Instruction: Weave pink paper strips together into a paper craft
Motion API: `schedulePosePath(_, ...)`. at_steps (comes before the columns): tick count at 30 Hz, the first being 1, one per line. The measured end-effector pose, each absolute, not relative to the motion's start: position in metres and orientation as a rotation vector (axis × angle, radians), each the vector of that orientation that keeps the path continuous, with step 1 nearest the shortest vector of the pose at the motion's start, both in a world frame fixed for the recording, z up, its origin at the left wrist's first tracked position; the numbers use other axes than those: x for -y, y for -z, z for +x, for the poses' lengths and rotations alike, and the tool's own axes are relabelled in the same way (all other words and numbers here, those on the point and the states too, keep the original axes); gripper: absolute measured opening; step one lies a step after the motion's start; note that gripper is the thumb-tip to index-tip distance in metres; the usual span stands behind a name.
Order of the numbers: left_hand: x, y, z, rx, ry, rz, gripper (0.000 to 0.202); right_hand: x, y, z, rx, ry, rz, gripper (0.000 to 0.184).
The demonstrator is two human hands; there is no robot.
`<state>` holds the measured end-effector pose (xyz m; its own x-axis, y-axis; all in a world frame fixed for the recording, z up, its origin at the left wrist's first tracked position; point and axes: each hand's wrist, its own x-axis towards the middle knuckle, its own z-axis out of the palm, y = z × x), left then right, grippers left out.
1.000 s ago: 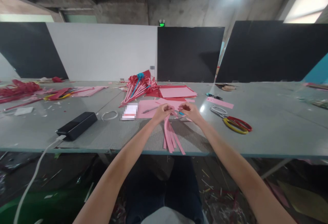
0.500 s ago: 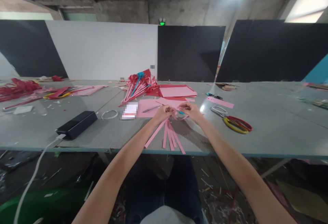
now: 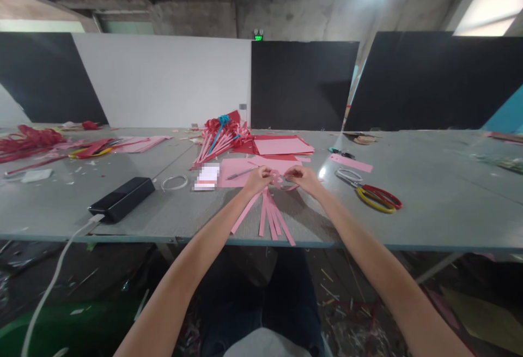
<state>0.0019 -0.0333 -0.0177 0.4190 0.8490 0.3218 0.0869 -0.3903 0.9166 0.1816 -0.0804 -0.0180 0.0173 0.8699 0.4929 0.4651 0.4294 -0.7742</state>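
My left hand (image 3: 259, 178) and my right hand (image 3: 303, 177) are both closed in a pinch on a curled pink paper strip (image 3: 278, 178) held between them, just above the grey table (image 3: 429, 199). Several straight pink strips (image 3: 272, 218) fan out on the table under my hands, reaching the front edge. A pink paper sheet (image 3: 239, 170) with a pen on it lies just behind my left hand.
Red and yellow scissors (image 3: 373, 194) lie right of my hands. A bundle of finished pink and red paper flowers (image 3: 220, 136) and red sheets (image 3: 281, 145) sit behind. A black power bank (image 3: 122, 199) with a white cable is at left. Paper scraps litter the far left.
One pink strip has swung out to the left from the bundle on the table. The strip between my hands is now curled into a small loop; my hands have barely shifted.
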Motion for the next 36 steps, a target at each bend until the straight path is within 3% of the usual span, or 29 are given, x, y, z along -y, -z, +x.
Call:
schedulePosePath(15, 0.035, 0.019, 0.004, -0.695, -1.11, 1.871, 0.019, 0.086, 0.018, 0.174, 1.506, -0.648, -1.077, 0.017)
schedulePosePath(33, 0.044, 0.009, 0.004, -0.699, -1.124, 1.808, 0.009, 0.096, 0.014, 0.164, 1.308, -0.896, -1.143, 0.038)
schedulePosePath(36, 0.05, 0.005, 0.003, -0.702, -1.084, 1.787, 0.007, 0.097, 0.013, 0.163, 1.353, -0.886, -1.132, 0.035)
